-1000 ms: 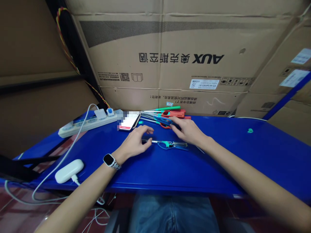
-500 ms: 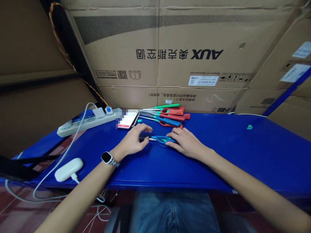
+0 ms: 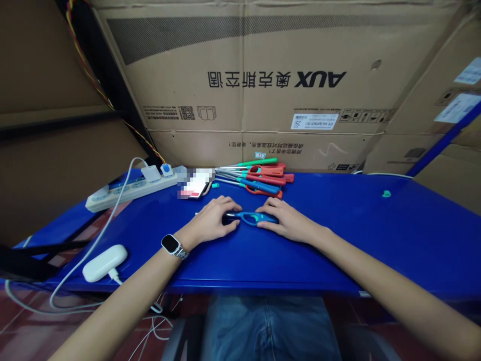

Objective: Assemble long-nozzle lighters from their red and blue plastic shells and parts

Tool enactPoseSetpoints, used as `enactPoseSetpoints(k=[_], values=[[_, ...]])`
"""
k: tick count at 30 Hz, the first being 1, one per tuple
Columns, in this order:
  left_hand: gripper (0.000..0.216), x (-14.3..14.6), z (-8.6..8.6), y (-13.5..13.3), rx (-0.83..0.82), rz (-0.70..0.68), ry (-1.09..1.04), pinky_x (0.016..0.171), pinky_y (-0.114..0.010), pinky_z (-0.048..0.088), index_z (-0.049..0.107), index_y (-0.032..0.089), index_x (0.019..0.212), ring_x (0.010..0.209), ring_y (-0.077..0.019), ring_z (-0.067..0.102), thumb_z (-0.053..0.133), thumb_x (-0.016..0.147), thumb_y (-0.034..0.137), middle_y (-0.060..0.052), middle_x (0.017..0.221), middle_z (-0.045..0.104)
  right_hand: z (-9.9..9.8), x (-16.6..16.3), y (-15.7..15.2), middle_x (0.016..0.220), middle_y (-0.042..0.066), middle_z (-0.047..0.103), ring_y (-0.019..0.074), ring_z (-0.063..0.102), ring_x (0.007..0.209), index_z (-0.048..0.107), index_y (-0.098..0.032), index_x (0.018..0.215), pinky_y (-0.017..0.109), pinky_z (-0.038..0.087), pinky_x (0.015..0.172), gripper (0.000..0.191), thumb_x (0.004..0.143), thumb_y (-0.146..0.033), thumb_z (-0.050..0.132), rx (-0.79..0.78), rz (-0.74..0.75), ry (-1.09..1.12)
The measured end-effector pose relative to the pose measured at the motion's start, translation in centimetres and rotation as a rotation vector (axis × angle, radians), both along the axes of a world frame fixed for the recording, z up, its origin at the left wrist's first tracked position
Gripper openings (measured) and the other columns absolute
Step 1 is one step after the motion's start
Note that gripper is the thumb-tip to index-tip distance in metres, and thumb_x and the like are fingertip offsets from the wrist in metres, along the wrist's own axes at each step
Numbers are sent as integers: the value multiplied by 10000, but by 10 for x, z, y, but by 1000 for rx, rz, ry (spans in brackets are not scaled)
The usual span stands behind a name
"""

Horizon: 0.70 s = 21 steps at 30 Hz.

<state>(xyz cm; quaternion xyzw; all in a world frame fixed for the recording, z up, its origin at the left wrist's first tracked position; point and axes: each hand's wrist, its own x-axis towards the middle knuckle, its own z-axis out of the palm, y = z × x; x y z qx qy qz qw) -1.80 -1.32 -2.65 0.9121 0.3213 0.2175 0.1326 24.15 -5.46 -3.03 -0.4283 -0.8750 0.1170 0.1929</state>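
Note:
A blue long-necked gas lighter [image 3: 248, 217] with a green trigger lies across the table between my hands, its metal neck pointing left. My right hand [image 3: 285, 219] grips the handle end, fingers above it and thumb below. Around the neck, near the front of the blue body, curl the fingers and thumb of my left hand [image 3: 212, 219]; the neck's middle is hidden under them. Just behind the hands is a pile of similar lighters [image 3: 263, 179] in red, blue and green.
A phone [image 3: 195, 183] lies left of the pile, beside a small green piece [image 3: 215, 185]. Another green piece [image 3: 386, 193] sits far right. A power strip [image 3: 131, 192], cables and a white charging case [image 3: 105, 262] occupy the left side. Cardboard [image 3: 240, 100] walls the back.
My left hand has shifted right along the neck, closer to the lighter's body, and its fingers have closed in. The lighter has turned slightly in my right hand's grip.

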Motion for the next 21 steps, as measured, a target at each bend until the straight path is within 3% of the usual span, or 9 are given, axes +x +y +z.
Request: enactPoseSetpoints(k=[5, 14, 21], values=[[196, 4, -4, 11, -42, -33, 53, 893, -391, 485, 677, 205, 1043, 966, -229, 594, 596, 893, 302, -60, 1025, 649, 1, 6, 5, 1052, 78, 571, 210, 577, 998, 652, -218, 1219, 361, 479, 942, 394, 936, -480, 570, -75, 38, 97], [148, 3, -4, 18, -65, -50, 48, 815, -354, 468, 673, 206, 955, 909, -219, 573, 599, 898, 320, -53, 954, 636, 1, 11, 10, 1023, 76, 607, 208, 603, 938, 683, -227, 1211, 371, 499, 885, 403, 907, -483, 615, -70, 17, 90], [135, 1, -6, 21, -51, -28, 53, 777, -345, 477, 657, 198, 913, 861, -211, 572, 616, 864, 317, -42, 888, 623, 3, 14, 14, 974, 54, 676, 199, 628, 891, 690, -193, 1014, 325, 489, 812, 311, 881, -473, 655, -105, 29, 161]])
